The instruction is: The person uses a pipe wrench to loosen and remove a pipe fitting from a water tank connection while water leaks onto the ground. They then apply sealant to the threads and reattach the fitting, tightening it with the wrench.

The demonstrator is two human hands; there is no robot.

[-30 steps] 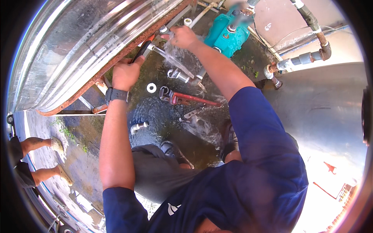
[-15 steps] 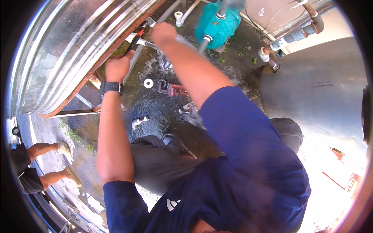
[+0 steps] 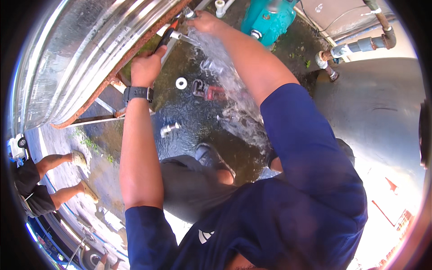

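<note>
My left hand (image 3: 146, 68), with a black watch at the wrist, is closed around the black and orange handle of a wrench (image 3: 165, 38). The wrench's head reaches up to a shiny metal piece (image 3: 191, 14) beside the rusty frame. My right hand (image 3: 208, 22) is closed at that metal piece; its fingertips are partly hidden. Just below, water (image 3: 211, 49) gushes from the end of a white pipe (image 3: 176, 35) and sprays under my right forearm. On the wet ground lie a white ring (image 3: 181, 83), a red pipe wrench (image 3: 215, 93) partly behind the spray, and an elbow fitting (image 3: 168, 129).
A corrugated metal tank (image 3: 81, 58) on a rusty frame (image 3: 121, 74) stands at the left. A teal pressure tank (image 3: 272, 22) is at the top, near wall pipes (image 3: 360, 45). To the right is a large steel tank (image 3: 373, 103). Another person's legs (image 3: 63, 195) show at far left.
The view has shifted, so the scene sits further right. The water jet is now much larger and spreads toward my feet, covering part of the tools. Both hands keep their hold near the pipe.
</note>
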